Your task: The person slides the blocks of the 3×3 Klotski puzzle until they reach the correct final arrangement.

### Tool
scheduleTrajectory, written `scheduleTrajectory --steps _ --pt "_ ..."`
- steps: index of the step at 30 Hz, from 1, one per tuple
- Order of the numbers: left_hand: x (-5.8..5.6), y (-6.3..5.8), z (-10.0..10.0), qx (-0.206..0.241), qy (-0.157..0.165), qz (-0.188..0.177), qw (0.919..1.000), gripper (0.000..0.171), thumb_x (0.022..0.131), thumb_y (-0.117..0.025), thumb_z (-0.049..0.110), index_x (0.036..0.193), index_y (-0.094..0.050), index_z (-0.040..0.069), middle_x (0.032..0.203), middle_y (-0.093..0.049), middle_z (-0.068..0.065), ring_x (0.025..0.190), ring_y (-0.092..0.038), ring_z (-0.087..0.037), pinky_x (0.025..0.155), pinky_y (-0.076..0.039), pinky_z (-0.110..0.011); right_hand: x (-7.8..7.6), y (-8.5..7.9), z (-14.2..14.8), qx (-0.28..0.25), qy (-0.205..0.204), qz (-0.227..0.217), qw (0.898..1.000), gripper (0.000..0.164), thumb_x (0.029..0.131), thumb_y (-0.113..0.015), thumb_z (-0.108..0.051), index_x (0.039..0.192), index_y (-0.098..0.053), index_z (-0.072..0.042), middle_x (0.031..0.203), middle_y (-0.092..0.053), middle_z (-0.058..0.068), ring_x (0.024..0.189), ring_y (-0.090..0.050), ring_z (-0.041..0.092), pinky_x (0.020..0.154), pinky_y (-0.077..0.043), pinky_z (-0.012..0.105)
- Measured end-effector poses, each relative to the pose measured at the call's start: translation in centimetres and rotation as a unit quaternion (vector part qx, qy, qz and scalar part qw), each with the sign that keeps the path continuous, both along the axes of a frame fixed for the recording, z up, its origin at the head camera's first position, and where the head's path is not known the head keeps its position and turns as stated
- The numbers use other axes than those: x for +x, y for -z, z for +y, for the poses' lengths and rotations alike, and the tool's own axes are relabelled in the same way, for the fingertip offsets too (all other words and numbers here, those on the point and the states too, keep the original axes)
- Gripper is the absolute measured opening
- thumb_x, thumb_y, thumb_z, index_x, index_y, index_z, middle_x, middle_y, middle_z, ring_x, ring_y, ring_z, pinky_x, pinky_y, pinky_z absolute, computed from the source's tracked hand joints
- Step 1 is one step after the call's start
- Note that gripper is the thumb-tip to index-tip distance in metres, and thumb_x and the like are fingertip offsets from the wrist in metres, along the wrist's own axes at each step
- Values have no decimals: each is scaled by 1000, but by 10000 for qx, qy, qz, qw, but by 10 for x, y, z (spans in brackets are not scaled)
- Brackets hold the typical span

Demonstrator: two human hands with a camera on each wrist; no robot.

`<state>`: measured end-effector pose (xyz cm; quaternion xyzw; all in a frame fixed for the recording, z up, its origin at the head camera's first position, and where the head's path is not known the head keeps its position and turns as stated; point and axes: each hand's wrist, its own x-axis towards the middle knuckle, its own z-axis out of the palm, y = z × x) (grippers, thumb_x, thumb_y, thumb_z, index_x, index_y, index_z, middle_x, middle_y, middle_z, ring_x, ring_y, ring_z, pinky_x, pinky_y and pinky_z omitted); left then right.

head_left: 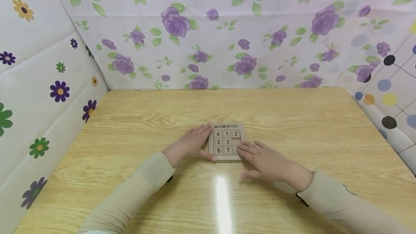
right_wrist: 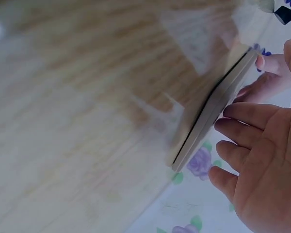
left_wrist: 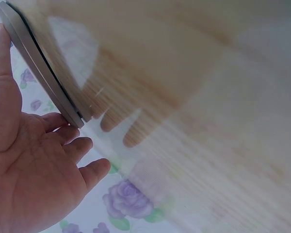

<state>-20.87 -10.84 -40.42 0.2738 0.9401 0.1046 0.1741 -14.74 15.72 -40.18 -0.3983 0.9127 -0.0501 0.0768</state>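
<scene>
A square number slide puzzle (head_left: pixel 227 157) with a printed heading lies flat on the table. Its rows read 4 1 2, then 5 3 and a gap at the right, then 6 7 and a tile (head_left: pixel 236 150) partly hidden under fingertips. My left hand (head_left: pixel 191 145) holds the puzzle's left side, thumb at the near corner and fingers along the far one; in the left wrist view it grips the board's edge (left_wrist: pixel 43 73). Over the right side, my right hand (head_left: pixel 268 161) reaches with extended fingers, fingertips on the lower right tile and thumb off the board.
The wooden table (head_left: pixel 156 107) is glossy and reflects a light strip near the front. A cloth with purple flowers (head_left: pixel 201 39) hangs behind it. Patterned cloths flank it, flowered at left (head_left: pixel 42 93) and dotted at right (head_left: pixel 390 100).
</scene>
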Motion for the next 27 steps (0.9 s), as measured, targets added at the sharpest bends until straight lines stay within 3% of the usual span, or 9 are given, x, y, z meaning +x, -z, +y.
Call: scheduleTrajectory --steps 12,27 --pt "0 1 -1 37 34 37 10000 111 73 -69 62 153 -14 6 160 -8 -10 147 -11 -28 118 -15 -50 -19 1 -18 -87 -108 158 9998 74 91 -53 -52 142 -41 0 150 -38 16 140 -30 36 114 -26 54" --pt "-2 4 -1 5 -1 61 10000 112 73 -69 63 153 -14 8 160 -8 -8 147 -11 -27 119 -15 -49 -22 3 -10 -7 88 -24 10000 75 90 -53 -54 142 -42 -1 151 -36 13 141 -28 35 116 -22 54"
